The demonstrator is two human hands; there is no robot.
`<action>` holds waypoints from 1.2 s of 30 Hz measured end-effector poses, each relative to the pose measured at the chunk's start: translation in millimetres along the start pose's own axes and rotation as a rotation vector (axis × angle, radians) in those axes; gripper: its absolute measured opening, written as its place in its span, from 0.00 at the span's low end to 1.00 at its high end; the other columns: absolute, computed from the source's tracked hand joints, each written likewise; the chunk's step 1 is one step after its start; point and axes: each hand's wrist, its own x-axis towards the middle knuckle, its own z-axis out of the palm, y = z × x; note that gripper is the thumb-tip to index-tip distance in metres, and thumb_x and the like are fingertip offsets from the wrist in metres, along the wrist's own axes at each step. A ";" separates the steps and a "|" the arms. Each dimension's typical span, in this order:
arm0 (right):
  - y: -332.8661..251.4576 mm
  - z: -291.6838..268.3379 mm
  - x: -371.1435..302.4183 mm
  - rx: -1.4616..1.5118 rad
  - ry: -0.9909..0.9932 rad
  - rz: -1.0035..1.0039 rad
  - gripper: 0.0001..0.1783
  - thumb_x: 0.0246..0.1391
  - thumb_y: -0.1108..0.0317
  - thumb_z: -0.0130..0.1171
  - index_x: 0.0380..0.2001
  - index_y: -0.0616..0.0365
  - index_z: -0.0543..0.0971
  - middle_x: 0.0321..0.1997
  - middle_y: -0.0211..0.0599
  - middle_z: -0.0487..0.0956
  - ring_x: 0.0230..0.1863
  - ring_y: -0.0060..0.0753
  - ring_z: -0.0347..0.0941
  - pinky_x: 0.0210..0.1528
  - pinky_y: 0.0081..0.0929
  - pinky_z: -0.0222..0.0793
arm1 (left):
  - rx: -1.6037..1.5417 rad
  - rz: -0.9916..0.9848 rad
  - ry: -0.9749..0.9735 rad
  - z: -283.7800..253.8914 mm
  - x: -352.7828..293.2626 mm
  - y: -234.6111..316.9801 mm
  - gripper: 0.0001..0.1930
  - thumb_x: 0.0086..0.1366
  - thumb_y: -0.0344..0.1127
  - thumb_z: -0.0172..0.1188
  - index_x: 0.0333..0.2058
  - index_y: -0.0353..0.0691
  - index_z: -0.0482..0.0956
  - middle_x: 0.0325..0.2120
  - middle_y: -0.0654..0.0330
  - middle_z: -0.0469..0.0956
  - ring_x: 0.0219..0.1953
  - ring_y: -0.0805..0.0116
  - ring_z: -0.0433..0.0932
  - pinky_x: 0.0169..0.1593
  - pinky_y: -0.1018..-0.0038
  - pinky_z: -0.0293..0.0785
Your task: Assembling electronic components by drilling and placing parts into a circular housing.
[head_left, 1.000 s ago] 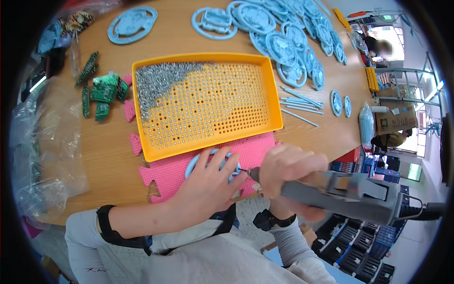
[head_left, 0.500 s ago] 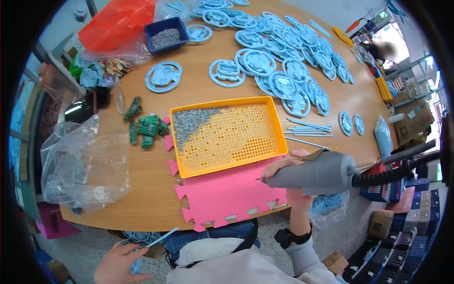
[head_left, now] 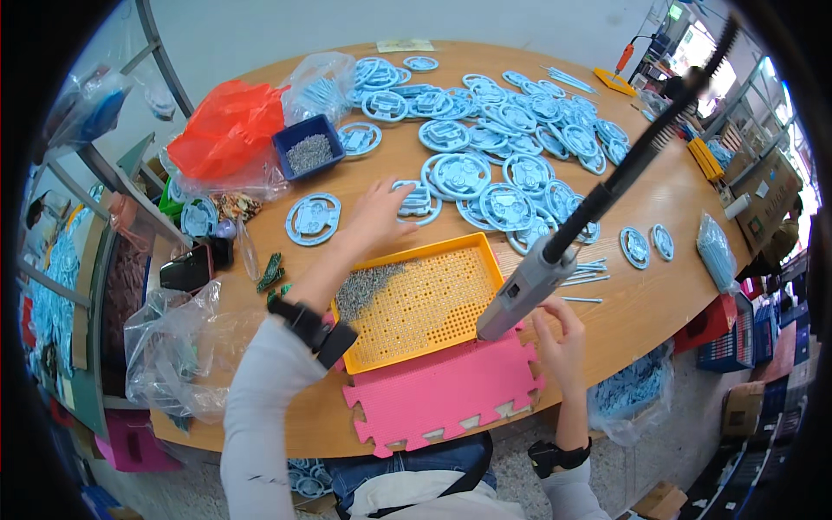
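My left hand (head_left: 374,217) reaches over the far left side of a yellow perforated tray (head_left: 498,269). Its fingers are spread at the edge of a light blue ring-shaped plastic part (head_left: 418,201); a firm grip on it is not visible. Small silvery screws (head_left: 368,289) lie heaped in the tray's left part. A grey electric screwdriver (head_left: 529,290) tilts by the tray's right edge, its cable end up. Just right of it, my right hand (head_left: 563,342) has thumb and forefinger apart, with nothing seen between them. A pink foam mat (head_left: 446,390) lies under and before the tray.
Many light blue ring parts (head_left: 507,206) cover the table's far side. Blue sticks (head_left: 585,277) lie to the right. A dark blue box of screws (head_left: 308,149), a red bag (head_left: 227,130) and a clear plastic bag (head_left: 178,355) are on the left. Green pieces (head_left: 271,272) lie beside the tray.
My left hand has moved from the lower left, where it held a blue stick, to beyond the tray without it. My right hand has let go of the screwdriver, now more upright. The view has shifted.
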 end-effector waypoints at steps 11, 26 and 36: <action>65.0 -32.7 15.4 -0.708 0.082 -0.198 0.09 0.48 0.73 0.64 0.34 0.57 0.77 0.36 0.37 0.76 0.40 0.42 0.70 0.44 0.35 0.64 | -0.142 -0.199 -0.022 6.2 2.8 -31.7 0.22 0.55 0.44 0.68 0.44 0.38 0.77 0.46 0.50 0.77 0.49 0.50 0.75 0.53 0.62 0.70; 121.1 -41.5 30.4 -0.548 -0.016 -0.061 0.16 0.45 0.78 0.59 0.41 0.64 0.76 0.47 0.49 0.76 0.51 0.56 0.69 0.51 0.45 0.64 | -1.216 -0.388 -1.263 -57.5 -221.0 67.6 0.22 0.73 0.49 0.46 0.54 0.39 0.72 0.44 0.61 0.77 0.43 0.77 0.77 0.43 0.77 0.77; 53.3 -40.4 -21.4 -0.270 0.408 0.089 0.01 0.60 0.77 0.52 0.34 0.63 0.73 0.30 0.36 0.74 0.31 0.25 0.68 0.36 0.22 0.65 | -0.935 -0.788 -0.775 -102.0 -219.4 64.7 0.25 0.71 0.52 0.48 0.51 0.36 0.74 0.40 0.53 0.81 0.36 0.66 0.83 0.37 0.71 0.79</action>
